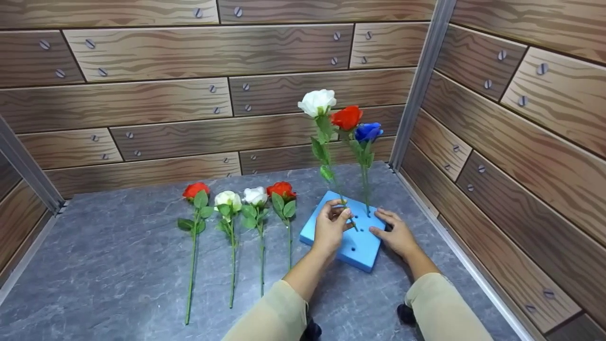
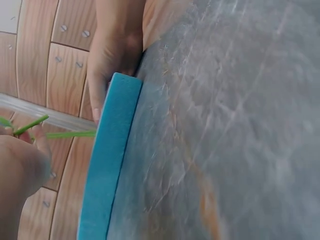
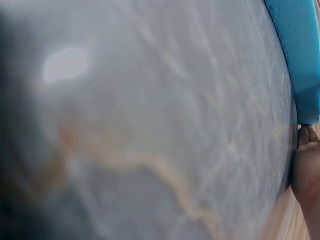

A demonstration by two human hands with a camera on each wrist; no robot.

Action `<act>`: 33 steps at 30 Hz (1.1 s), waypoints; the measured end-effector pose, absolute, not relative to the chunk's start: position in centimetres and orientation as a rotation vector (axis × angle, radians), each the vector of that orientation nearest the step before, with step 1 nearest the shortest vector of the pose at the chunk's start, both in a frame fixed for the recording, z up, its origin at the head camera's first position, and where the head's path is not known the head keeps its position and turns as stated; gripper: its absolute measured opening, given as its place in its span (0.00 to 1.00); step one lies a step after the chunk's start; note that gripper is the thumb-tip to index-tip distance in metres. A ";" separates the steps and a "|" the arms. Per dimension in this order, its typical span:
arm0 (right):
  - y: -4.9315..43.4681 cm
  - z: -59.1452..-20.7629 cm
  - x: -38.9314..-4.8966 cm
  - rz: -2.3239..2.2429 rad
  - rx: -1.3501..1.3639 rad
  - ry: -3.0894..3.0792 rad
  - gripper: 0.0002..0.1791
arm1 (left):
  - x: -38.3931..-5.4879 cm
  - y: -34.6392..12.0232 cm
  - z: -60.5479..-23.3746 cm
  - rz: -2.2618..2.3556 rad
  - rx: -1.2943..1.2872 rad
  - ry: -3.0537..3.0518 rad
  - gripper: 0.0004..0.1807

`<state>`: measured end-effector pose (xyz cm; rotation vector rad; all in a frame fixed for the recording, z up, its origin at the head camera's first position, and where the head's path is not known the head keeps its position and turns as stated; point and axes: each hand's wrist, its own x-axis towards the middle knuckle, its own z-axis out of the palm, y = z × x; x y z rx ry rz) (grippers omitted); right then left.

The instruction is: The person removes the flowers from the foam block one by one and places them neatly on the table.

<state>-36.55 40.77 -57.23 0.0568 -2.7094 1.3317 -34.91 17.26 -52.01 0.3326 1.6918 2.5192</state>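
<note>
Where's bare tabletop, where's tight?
Free: grey marbled tabletop left of leftmost long-stemmed red rose; narrower strip between right hand and right wood-print wall. Crowded: flat blue perforated block, left hand pinching green-stemmed white rose over it, right hand at edge.

Four roses [image 1: 228, 201] lie left of the block [image 1: 367, 244], two others [image 1: 367, 132] standing in it.
</note>
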 end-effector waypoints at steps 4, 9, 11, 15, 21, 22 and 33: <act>40.7 -57.1 -36.5 1.339 0.076 -2.712 0.37 | -34.6 16.4 -51.8 2.514 0.303 1.721 0.12; 40.8 -57.1 -36.6 1.341 0.085 -2.716 0.37 | -34.4 15.5 -51.5 2.503 0.268 1.744 0.14; 40.9 -57.2 -36.5 1.345 0.089 -2.725 0.38 | -34.3 15.1 -51.4 2.500 0.256 1.756 0.14; 41.0 -57.2 -36.5 1.362 0.091 -2.746 0.39 | -34.1 14.3 -51.4 2.502 0.241 1.776 0.14; 41.2 -57.0 -36.6 1.354 0.104 -2.762 0.39 | -34.1 13.2 -51.5 2.498 0.244 1.793 0.15; 41.3 -57.0 -36.7 1.346 0.109 -2.764 0.40 | -34.1 13.0 -51.5 2.492 0.241 1.798 0.16; 41.0 -57.2 -36.7 1.314 0.107 -2.746 0.39 | -33.4 10.6 -51.1 2.418 0.242 1.932 0.18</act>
